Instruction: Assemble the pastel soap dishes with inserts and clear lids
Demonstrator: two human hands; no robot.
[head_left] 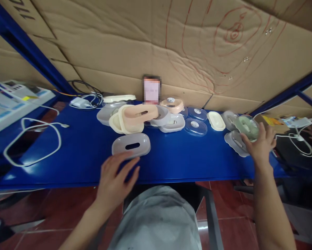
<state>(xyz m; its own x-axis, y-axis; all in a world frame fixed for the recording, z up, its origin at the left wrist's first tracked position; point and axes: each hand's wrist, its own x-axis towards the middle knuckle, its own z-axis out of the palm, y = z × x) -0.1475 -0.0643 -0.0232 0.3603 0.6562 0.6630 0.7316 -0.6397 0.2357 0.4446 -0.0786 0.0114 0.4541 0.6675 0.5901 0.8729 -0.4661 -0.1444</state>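
Green container (246,126): far right of blue desk (80,152), atop grey tray (235,142); right hand (260,146) against it, grip part-closed around its near side. Grey slotted lid (131,145): desk front centre; left hand (114,177) open, fingertips touching its near edge. Pile of pastel lids (135,118) behind.

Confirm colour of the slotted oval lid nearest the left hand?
Translucent grey slotted oval lid, on the blue table; head view.
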